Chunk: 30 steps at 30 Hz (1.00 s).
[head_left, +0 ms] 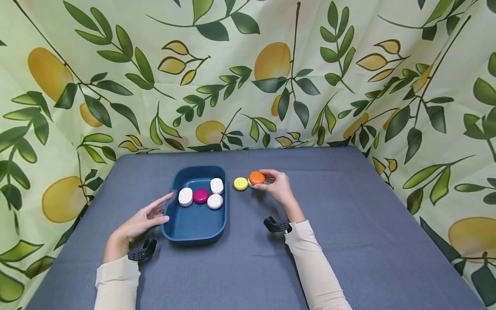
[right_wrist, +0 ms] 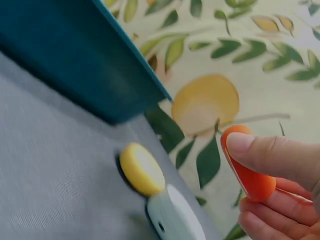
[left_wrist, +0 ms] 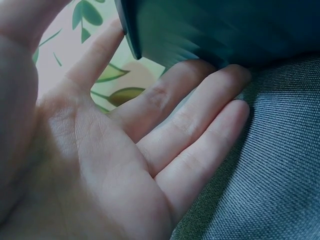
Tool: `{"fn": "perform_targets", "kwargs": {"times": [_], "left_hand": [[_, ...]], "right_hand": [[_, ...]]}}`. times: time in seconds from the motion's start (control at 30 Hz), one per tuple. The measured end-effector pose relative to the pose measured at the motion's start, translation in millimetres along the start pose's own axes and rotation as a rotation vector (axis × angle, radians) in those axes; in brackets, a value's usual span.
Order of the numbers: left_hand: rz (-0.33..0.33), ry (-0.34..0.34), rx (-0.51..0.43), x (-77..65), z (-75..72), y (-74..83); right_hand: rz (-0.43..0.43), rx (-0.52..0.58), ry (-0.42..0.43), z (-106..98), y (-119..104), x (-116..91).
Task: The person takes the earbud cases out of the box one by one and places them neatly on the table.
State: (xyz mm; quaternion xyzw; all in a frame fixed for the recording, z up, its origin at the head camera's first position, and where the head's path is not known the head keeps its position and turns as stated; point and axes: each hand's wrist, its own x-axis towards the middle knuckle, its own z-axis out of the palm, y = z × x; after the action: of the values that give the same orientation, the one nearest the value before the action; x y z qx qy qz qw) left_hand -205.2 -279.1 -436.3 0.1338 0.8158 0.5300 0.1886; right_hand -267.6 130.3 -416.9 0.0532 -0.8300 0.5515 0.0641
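Observation:
My right hand [head_left: 277, 186] pinches an orange rounded disc [right_wrist: 260, 185] between thumb and fingers; in the right wrist view it is tilted on edge, above the table. Below it a pale rounded piece [right_wrist: 175, 217] with a small dark slot lies on the cloth, beside a yellow disc [head_left: 240, 184]. My left hand [head_left: 139, 221] is at the left side of a blue bin [head_left: 193, 230], index finger stretched along its rim and other fingers against its outer wall. Inside the bin are a magenta disc [head_left: 200, 196] and several white pieces [head_left: 185, 197].
A grey-blue cloth [head_left: 248, 275] covers the table. Behind and at the sides hangs a curtain [head_left: 232, 77] printed with leaves and fruit. Each wrist wears a black strap mount [head_left: 276, 224]. The bin's right wall [head_left: 226, 206] stands between its contents and the yellow disc.

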Motion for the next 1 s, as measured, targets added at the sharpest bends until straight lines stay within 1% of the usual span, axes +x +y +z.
{"fn": "perform_targets", "kwargs": {"times": [0.07, 0.23, 0.43, 0.53, 0.67, 0.83, 1.0], "left_hand": [[-0.001, -0.001, 0.0, -0.2, 0.0, -0.2], [0.002, 0.002, 0.001, -0.8, -0.6, -1.7], [0.009, -0.003, -0.004, -0.5, -0.8, -2.2], [0.023, -0.004, -0.006, 0.0, -0.6, -2.6], [0.041, -0.001, -0.003, 0.8, -0.3, -3.9], [0.037, 0.002, -0.006, 1.6, 0.1, -4.0], [0.031, 0.005, -0.01, 0.9, 0.1, -3.4]], "right_hand": [[0.025, -0.015, 0.038, -5.0, 4.5, 1.6], [0.079, -0.036, 0.097, -11.7, 15.7, 4.5], [0.17, -0.071, 0.163, -13.0, 29.6, 6.3], [0.198, -0.094, 0.188, -12.8, 35.8, 7.0], [0.192, -0.133, 0.205, -11.4, 43.1, 7.9], [0.163, -0.191, 0.225, -10.2, 49.7, 8.0], [0.129, -0.26, 0.215, -8.3, 51.8, 8.1]]}}
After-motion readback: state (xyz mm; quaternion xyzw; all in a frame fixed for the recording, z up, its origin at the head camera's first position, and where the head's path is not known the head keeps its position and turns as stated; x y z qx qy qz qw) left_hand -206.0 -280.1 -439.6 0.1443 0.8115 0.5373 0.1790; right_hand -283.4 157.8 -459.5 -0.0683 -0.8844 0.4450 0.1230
